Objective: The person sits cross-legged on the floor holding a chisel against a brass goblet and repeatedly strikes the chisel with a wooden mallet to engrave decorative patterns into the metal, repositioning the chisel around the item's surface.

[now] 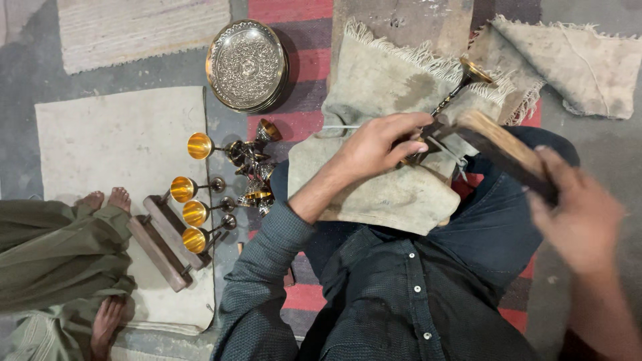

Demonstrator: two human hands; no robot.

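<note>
From the head camera, the person sits on the floor with a frayed grey cloth draped over the lap. The left hand is closed around the stem of a brass goblet and holds it down on the cloth. The goblet lies tilted, its foot pointing toward the cloth's fringed far edge, and its cup is hidden under the fingers, so nothing can be said of what it holds. The right hand is blurred; it is closed on one end of a dark wooden tool, whose other end lies against the goblet just beside the left hand.

Left of the lap, more goblets lie on their sides in a loose row by the right edge of a pale mat. Four show gold-coloured insides, and all four cups are empty. Past their stems, further goblets lie heaped in a dark, shiny tangle too jumbled to count. Two wooden blocks joined by rods lie just beside the row, on the mat.

Beyond them an embossed round metal tray rests on the floor with nothing on it. A second frayed cloth lies at the far right. At the near left corner of the mat another person's bare feet and olive trousers show.
</note>
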